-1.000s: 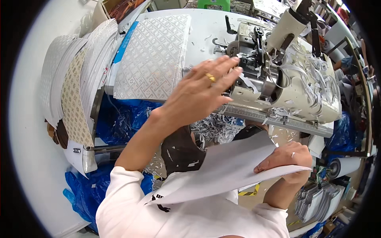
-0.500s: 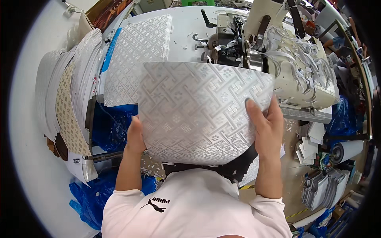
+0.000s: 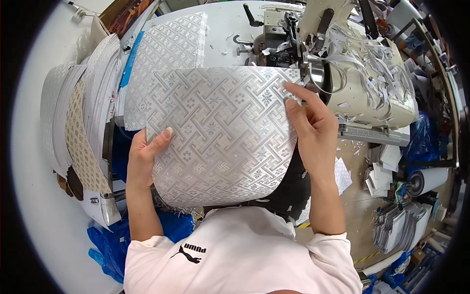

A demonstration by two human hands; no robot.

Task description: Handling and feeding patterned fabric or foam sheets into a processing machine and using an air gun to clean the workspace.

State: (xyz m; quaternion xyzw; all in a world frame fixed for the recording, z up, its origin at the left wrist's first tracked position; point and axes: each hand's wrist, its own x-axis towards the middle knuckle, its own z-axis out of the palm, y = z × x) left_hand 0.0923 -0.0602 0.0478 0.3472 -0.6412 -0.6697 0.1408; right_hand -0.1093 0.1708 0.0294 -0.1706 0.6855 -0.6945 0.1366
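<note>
A silvery patterned sheet (image 3: 220, 137) curves in front of me, its far edge close to the cutting or sewing-type machine (image 3: 279, 44). My left hand (image 3: 145, 152) grips its left edge, thumb lying on top and fingers hidden underneath. At the right edge is my right hand (image 3: 313, 115), with thumb and forefinger on the sheet's upper face and the other fingers curled by the edge. Beyond the left part of the held sheet lies a stack of similar patterned sheets (image 3: 171, 39) on the white table (image 3: 223, 29).
Curled trimmings (image 3: 364, 63) cover the machine's cream body (image 3: 387, 93) at right. Bent sheets (image 3: 58, 117) stand in a pile at far left, beside a beige patterned strip (image 3: 85, 139). Blue plastic (image 3: 110, 250) lies low left. Bundled sheets (image 3: 401, 228) and a roll (image 3: 431, 183) are at right.
The sheet has shifted left and slightly away from me, both hands moving left with it. My right forefinger has come onto the sheet's upper face.
</note>
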